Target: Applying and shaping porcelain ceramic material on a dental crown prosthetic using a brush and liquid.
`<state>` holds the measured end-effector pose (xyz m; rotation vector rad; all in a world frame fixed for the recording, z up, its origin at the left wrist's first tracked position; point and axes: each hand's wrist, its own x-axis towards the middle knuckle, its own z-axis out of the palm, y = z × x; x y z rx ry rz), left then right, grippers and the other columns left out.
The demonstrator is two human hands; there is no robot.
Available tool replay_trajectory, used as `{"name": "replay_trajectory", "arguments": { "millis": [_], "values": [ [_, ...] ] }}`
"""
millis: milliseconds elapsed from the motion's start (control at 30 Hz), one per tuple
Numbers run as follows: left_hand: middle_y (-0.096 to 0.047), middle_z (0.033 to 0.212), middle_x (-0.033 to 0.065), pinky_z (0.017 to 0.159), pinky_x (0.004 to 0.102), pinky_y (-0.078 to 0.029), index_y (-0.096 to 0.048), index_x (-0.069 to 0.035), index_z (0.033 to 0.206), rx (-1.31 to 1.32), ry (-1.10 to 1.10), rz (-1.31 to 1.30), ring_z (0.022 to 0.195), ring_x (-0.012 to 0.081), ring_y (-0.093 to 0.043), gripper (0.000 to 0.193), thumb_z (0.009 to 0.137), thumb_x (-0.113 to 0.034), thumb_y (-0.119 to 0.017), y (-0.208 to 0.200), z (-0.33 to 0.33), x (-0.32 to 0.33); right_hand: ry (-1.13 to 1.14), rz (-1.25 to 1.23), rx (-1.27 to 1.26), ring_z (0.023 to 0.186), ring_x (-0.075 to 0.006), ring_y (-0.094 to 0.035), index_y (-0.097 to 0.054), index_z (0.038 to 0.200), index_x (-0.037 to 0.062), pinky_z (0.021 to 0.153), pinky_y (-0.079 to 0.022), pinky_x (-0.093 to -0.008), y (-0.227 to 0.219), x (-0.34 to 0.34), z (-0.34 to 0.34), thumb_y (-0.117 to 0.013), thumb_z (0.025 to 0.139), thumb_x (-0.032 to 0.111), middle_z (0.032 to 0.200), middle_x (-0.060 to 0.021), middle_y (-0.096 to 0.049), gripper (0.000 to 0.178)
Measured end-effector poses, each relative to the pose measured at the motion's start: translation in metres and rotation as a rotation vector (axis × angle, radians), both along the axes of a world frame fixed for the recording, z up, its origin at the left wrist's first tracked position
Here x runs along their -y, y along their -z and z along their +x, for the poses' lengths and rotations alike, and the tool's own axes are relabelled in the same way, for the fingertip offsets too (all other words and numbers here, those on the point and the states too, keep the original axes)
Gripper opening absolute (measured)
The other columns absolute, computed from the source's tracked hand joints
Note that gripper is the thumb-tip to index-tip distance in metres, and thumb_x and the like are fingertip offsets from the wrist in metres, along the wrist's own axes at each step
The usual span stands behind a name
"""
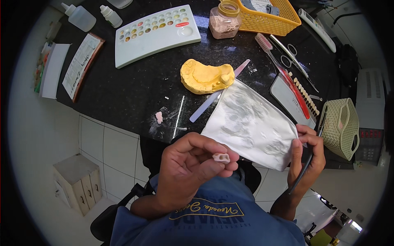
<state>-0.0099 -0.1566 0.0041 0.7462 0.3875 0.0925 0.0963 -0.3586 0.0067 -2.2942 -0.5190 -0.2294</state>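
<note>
My left hand [193,164] pinches a small pink and white dental piece [221,158] with hollows on its upper side, in front of my chest. My right hand [308,153] has its thumb and fingers closed on the right edge of a white sheet [250,119] with grey smudges. A dark cord-like length [301,176] runs along that hand, and a slim tool [322,119] rises beside its fingers; whether they are joined or gripped I cannot tell. Beyond the sheet sits a yellow plaster dental model [205,78]. A pale knife-like tool [205,106] lies partly under the model and sheet.
A pink scrap [159,117] and white dust lie on the black countertop [135,90]. Behind are a white palette [158,35], a jar of pink powder [225,20] and a yellow basket [269,22]. Rightward lie a red-handled brush [295,94], scissors [293,57], a tooth shade guide [303,92] and a cream basket [338,129].
</note>
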Motion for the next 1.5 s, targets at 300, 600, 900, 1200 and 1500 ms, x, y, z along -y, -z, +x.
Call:
{"name": "replay_trajectory", "arguments": {
  "millis": [300,600,900,1200,1500],
  "values": [
    [-0.060,0.098,0.0183,0.071,0.0266,-0.057,-0.052,0.002,0.100,0.058,0.117,-0.036,0.084,0.0193,-0.065,0.016,0.085,0.002,-0.058,0.001,0.013,0.015,-0.104,0.396,-0.006,0.082,-0.0146,-0.061,-0.059,0.100,-0.0036,0.075,-0.047,-0.0239,-0.013,-0.014,-0.005,-0.072,0.071,-0.005,0.091,-0.0134,-0.061,0.032],
    [-0.062,0.099,0.0166,0.077,0.0282,-0.056,-0.053,0.004,0.105,0.076,0.148,-0.052,0.089,0.0190,-0.064,0.019,0.087,0.000,-0.058,0.007,0.015,0.017,-0.427,0.556,-0.110,0.079,-0.0259,-0.069,-0.059,0.105,-0.0137,0.067,-0.055,-0.0286,-0.014,-0.033,-0.002,-0.066,0.076,-0.006,0.087,-0.0260,-0.066,0.030],
    [-0.062,0.102,0.0181,0.084,0.0308,-0.055,-0.053,0.007,0.106,0.140,0.163,-0.079,0.096,0.0204,-0.063,0.019,0.087,0.003,-0.057,0.010,0.015,0.020,-0.525,0.573,-0.063,0.077,-0.0283,-0.069,-0.058,0.106,-0.0145,0.068,-0.056,-0.0305,-0.008,-0.034,-0.004,-0.065,0.078,-0.004,0.085,-0.0265,-0.066,0.031],
    [-0.062,0.099,0.0179,0.082,0.0303,-0.055,-0.054,0.008,0.104,0.107,0.135,-0.066,0.093,0.0203,-0.064,0.019,0.086,0.004,-0.059,0.008,0.016,0.023,-0.527,0.496,-0.048,0.082,-0.0300,-0.069,-0.059,0.107,-0.0106,0.074,-0.055,-0.0330,-0.012,-0.034,-0.009,-0.065,0.078,-0.001,0.086,-0.0247,-0.067,0.031],
    [-0.062,0.092,0.0177,0.073,0.0298,-0.058,-0.055,0.005,0.097,0.072,0.057,0.163,0.082,0.0212,-0.066,0.016,0.082,0.009,-0.058,-0.001,0.018,0.025,0.014,0.164,0.227,0.090,-0.0207,-0.061,-0.045,0.126,-0.0078,0.087,-0.044,-0.0311,-0.016,-0.019,0.026,-0.034,0.094,0.055,0.102,-0.0185,-0.062,0.072]
  ]
}}
